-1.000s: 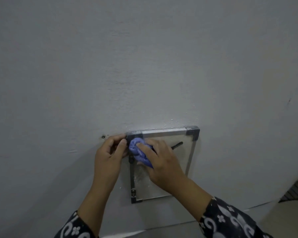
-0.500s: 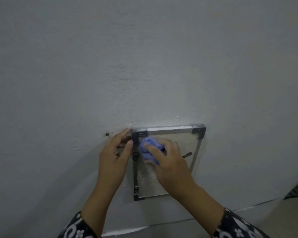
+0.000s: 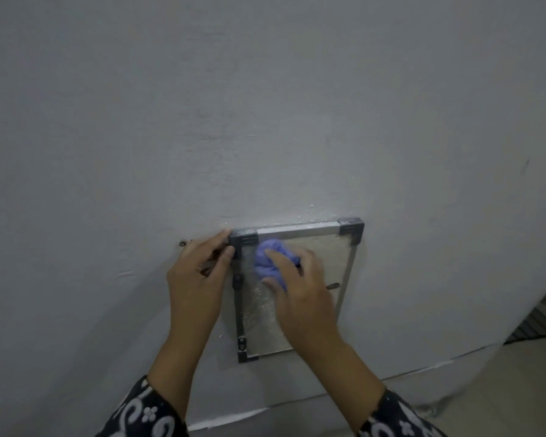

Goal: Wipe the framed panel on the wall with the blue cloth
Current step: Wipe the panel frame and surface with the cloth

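A small rectangular panel with a silver metal frame and dark plastic corner pieces (image 3: pixel 344 247) hangs on the plain grey-white painted wall (image 3: pixel 265 105), in the lower middle of the picture, slightly right of centre. The crumpled blue cloth (image 3: pixel 267 258) sits bunched against the upper left part of the panel's dull glazed face, just below the top rail and just right of the left rail. The right hand (image 3: pixel 300 288) lies over the cloth from below and from the right: its fingers (image 3: pixel 281 263) are curled round the bundle and press it to the face, one finger across the middle of the cloth and another along its lower edge, so blue shows above and between them. The left hand (image 3: pixel 196 275) is at the panel's upper left corner, fingers bent and close together, with their tips touching the dark corner piece and the top of the left rail; whether they clamp it or merely steady it cannot be told. A short dark mark (image 3: pixel 332 286) shows on the panel just right of the right hand. Both wrists carry dark sleeves with a white floral pattern (image 3: pixel 145 414) at the bottom edge. A small dark spot (image 3: pixel 182 243) marks the wall just left of the left hand.
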